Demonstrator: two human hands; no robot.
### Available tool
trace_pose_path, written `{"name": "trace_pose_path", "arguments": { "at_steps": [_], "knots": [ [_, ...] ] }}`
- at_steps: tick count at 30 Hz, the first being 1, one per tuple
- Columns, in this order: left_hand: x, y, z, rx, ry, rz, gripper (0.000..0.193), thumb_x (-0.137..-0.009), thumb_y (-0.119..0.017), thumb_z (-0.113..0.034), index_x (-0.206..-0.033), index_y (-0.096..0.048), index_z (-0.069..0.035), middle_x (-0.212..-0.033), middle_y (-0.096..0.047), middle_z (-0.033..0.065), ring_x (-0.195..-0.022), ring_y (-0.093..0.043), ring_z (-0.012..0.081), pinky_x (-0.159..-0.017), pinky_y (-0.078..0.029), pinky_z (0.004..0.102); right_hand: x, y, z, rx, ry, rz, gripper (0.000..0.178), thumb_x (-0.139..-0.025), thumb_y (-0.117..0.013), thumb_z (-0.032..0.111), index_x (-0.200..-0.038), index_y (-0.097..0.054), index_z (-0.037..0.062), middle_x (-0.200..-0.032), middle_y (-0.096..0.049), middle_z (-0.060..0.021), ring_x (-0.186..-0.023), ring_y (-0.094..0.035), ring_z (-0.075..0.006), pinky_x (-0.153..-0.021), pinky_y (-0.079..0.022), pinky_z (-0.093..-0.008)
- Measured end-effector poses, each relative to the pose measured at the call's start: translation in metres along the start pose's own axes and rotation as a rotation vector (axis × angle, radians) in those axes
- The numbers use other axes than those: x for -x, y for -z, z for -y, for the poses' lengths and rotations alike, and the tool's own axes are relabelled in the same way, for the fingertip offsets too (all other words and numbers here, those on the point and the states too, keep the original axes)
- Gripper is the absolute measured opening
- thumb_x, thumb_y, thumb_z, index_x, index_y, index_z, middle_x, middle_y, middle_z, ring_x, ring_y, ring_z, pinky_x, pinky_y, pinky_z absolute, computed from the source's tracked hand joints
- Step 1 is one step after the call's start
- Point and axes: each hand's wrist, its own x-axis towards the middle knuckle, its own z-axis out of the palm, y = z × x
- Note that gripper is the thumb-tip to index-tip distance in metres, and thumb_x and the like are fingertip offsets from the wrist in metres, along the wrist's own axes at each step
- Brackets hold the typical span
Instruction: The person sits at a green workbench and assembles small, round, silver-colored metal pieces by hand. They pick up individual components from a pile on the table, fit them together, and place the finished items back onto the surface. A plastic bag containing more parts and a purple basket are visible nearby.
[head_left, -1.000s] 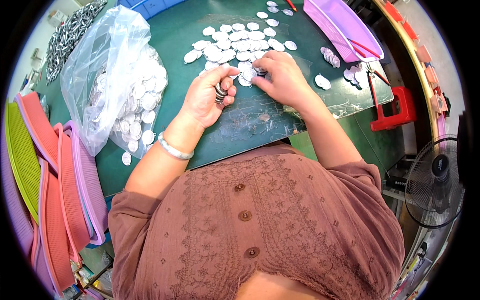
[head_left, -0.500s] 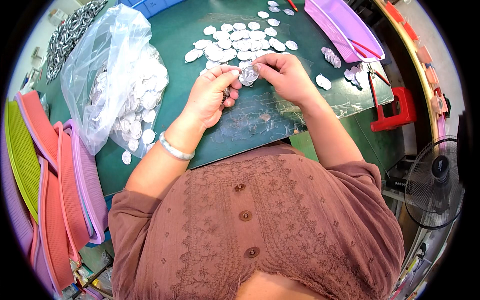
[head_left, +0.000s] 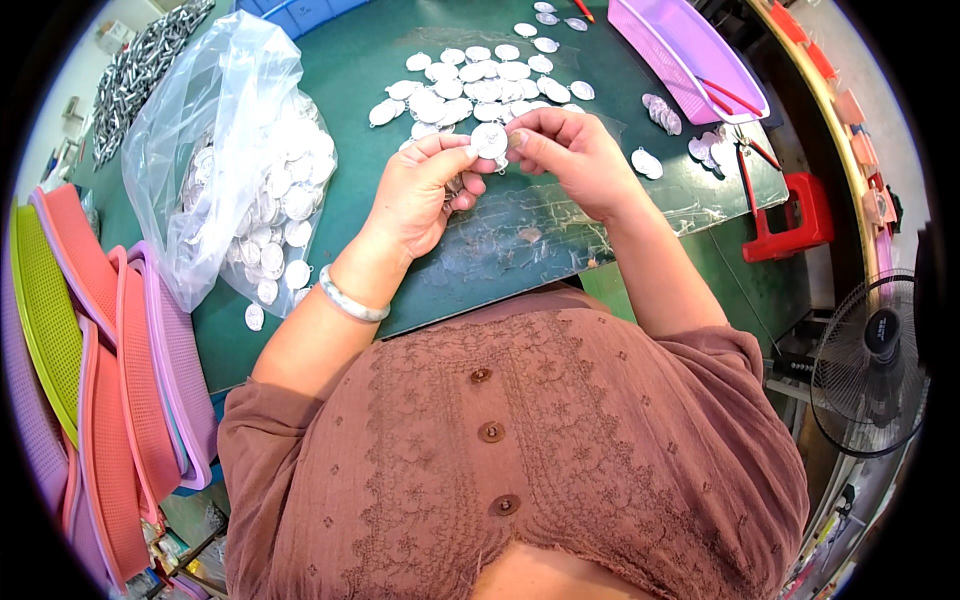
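Observation:
A round silver medal (head_left: 489, 141) with a raised design and small loops at its rim is held up over the near part of the green table. My left hand (head_left: 415, 195) pinches its left edge between thumb and forefinger. More silvery pieces show among that hand's curled fingers, partly hidden. My right hand (head_left: 580, 165) is closed at the medal's right edge, thumb and forefinger together. Just beyond my hands lies a spread pile of similar medals (head_left: 486, 90). To the left, a clear plastic bag (head_left: 215, 110) lies open with many more medals in it.
A purple basket (head_left: 655, 50) and red-handled pliers (head_left: 745, 175) are at the right, near small medal stacks (head_left: 662, 114). Metal pieces (head_left: 150, 75) heap at the far left. Colored baskets (head_left: 145, 370) stack at the left. A red stool (head_left: 800, 220) and a fan (head_left: 870, 360) stand right.
The medal between my hands has turned to show a brighter face and shifted slightly left. My right fingers have changed their grip a little. The rest looks the same.

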Motion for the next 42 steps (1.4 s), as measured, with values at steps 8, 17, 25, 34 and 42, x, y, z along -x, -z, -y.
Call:
{"name": "trace_pose_path", "arguments": {
  "at_steps": [8,17,25,34,42],
  "knots": [
    [0.000,0.001,0.001,-0.004,0.021,0.030,0.016,-0.081,-0.052,-0.007,-0.095,-0.055,-0.001,-0.079,-0.062,0.0089,-0.062,-0.057,0.0117,-0.052,-0.044,0.0211,0.001,-0.005,-0.001,0.001,0.089,-0.029,0.015,-0.078,-0.058,0.009,-0.087,-0.060,-0.0025,-0.073,-0.058,-0.0003,-0.065,-0.050,-0.0046,-0.059,-0.041,-0.0192],
    [-0.004,0.005,0.000,0.176,0.103,0.076,0.027,-0.088,-0.043,-0.016,-0.103,-0.052,0.004,-0.091,-0.059,0.0138,-0.079,-0.060,0.0198,-0.062,-0.052,0.0247,-0.002,0.000,-0.003,0.225,0.254,-0.008,0.014,-0.078,-0.057,0.007,-0.089,-0.061,-0.0007,-0.077,-0.060,-0.0028,-0.068,-0.053,-0.0078,-0.062,-0.044,-0.0216],
    [-0.004,0.006,0.002,0.122,0.074,0.041,0.027,-0.087,-0.045,-0.017,-0.102,-0.052,0.004,-0.091,-0.058,0.0144,-0.079,-0.059,0.0206,-0.064,-0.053,0.0246,-0.020,0.020,-0.018,1.112,0.432,-0.181,0.024,-0.070,-0.062,0.020,-0.089,-0.061,0.0044,-0.085,-0.055,-0.0120,-0.086,-0.051,-0.0285,-0.076,-0.041,-0.0368],
    [-0.004,0.010,0.001,0.135,0.080,0.059,0.018,-0.084,-0.052,-0.015,-0.093,-0.051,0.001,-0.076,-0.054,0.0069,-0.066,-0.054,0.0140,-0.051,-0.046,0.0204,-0.035,0.016,-0.024,1.273,0.462,-0.216,0.030,-0.068,-0.065,0.023,-0.092,-0.060,0.0050,-0.089,-0.054,-0.0104,-0.089,-0.049,-0.0281,-0.077,-0.040,-0.0361],
    [-0.002,0.005,-0.002,0.097,0.080,0.009,0.017,-0.081,-0.050,-0.007,-0.096,-0.050,0.001,-0.073,-0.051,0.0049,-0.063,-0.052,0.0121,-0.048,-0.043,0.0201,-0.031,0.021,-0.014,1.145,0.358,0.027,0.028,-0.070,-0.062,0.020,-0.095,-0.060,0.0075,-0.092,-0.055,-0.0097,-0.092,-0.048,-0.0278,-0.080,-0.039,-0.0382]
  ]
}}
